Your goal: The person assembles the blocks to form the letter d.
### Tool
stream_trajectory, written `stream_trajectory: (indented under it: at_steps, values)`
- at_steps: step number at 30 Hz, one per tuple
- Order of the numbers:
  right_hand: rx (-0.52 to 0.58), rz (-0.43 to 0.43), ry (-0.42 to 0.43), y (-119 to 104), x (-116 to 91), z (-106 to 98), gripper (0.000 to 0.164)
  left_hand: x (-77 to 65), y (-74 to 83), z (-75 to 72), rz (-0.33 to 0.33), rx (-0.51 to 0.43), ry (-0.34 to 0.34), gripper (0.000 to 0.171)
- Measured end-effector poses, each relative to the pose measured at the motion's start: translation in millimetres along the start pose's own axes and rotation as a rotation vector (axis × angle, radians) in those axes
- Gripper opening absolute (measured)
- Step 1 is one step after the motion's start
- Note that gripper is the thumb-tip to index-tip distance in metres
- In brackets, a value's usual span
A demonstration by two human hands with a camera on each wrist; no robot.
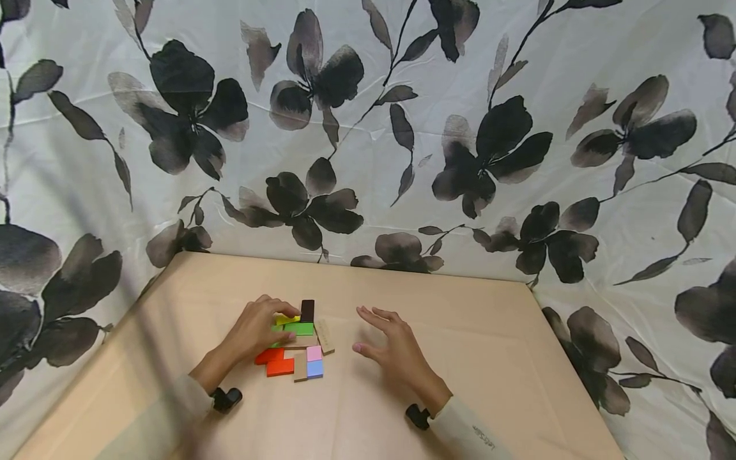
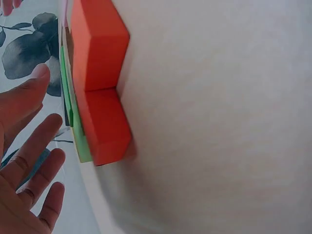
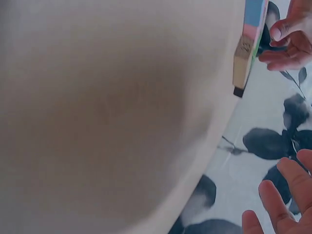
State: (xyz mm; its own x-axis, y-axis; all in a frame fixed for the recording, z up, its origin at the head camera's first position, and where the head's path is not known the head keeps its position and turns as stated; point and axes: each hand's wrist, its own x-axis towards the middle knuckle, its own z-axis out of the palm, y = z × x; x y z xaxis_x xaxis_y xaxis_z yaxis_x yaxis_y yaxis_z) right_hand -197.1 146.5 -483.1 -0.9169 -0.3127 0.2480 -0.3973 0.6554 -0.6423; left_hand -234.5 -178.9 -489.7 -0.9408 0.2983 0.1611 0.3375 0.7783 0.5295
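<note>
A cluster of coloured wooden blocks lies on the table. My left hand (image 1: 255, 329) hovers at its left side, fingers apart and thumb over the green block (image 1: 299, 328); in the left wrist view nothing sits between the fingers. Partly hidden by that hand is a yellow block (image 1: 285, 319), beside a dark brown block (image 1: 307, 311). Nearer the front are red blocks (image 1: 280, 367), a pink block (image 1: 314, 353), a blue block (image 1: 314, 369) and a tan block (image 1: 300, 368). A marked wooden block (image 3: 243, 61) slants along the right edge. My right hand (image 1: 397, 345), fingers spread, is right of the cluster.
The pale table (image 1: 460, 332) extends around the blocks and ends at a back edge. Behind it hangs a white cloth (image 1: 402, 160) with dark flowers. Black wrist cameras are worn on the left wrist (image 1: 226, 400) and the right wrist (image 1: 418, 416).
</note>
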Motion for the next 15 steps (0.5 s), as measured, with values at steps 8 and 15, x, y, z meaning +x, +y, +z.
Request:
stream_trajectory:
  at_steps: [8,15]
  values:
    - [0.038,-0.032,-0.092,-7,11,19,0.070,-4.2,-4.6,3.9,0.007,-0.052,-0.001,0.033]
    - [0.056,-0.010,-0.158,-7,23,32,0.068,-4.7,-4.0,7.6,0.017,-0.062,-0.013,0.028]
